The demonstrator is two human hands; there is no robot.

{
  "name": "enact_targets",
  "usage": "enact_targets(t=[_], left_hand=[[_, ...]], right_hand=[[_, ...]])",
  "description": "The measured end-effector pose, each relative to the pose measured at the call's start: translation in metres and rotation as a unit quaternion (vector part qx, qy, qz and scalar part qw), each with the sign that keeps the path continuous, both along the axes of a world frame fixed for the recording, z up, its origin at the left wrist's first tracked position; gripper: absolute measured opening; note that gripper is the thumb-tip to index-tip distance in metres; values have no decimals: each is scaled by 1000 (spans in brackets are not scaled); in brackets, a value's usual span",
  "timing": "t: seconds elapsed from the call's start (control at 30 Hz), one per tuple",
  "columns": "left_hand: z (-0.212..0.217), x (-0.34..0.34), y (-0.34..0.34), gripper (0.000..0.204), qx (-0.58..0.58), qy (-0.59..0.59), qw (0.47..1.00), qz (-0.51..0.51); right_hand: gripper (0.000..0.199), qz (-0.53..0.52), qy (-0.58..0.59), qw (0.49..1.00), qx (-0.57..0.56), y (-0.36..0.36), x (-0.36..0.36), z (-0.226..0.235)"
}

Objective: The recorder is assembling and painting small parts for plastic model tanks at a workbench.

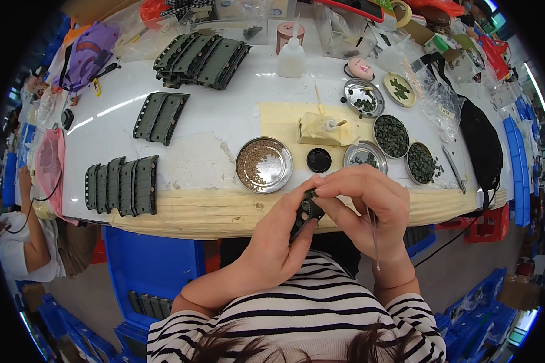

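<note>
My left hand (278, 239) grips a small dark plastic part (307, 212) from below, close to the table's front edge. My right hand (369, 206) pinches the top of the same part with its fingertips, and a thin metal tweezer (374, 233) hangs down along its palm. Just beyond the hands sits a round metal dish of small brown pieces (263, 163) and a small black cap (318, 160). The part's far side is hidden by my fingers.
Dark green ribbed tracks lie in groups at left (122, 184), middle (160, 117) and back (203, 59). Metal dishes of dark green bits (392, 136) stand right of a yellow block (321, 128). A white squeeze bottle (291, 57) stands behind. Another person (24, 242) sits at left.
</note>
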State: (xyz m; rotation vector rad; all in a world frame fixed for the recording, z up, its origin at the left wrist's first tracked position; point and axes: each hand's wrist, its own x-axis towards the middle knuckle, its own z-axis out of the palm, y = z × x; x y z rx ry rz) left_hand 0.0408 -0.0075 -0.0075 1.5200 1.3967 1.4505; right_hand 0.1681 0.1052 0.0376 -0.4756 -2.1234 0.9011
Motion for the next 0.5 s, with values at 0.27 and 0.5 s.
enact_targets(t=[0.27, 0.5], left_hand=[[2, 0, 1, 59, 15, 51, 999, 12], [6, -1, 1, 61, 18, 69, 997, 17]], right_hand=[[24, 8, -14, 996, 88, 1, -1, 0], [30, 23, -42, 985, 164, -1, 5, -3]])
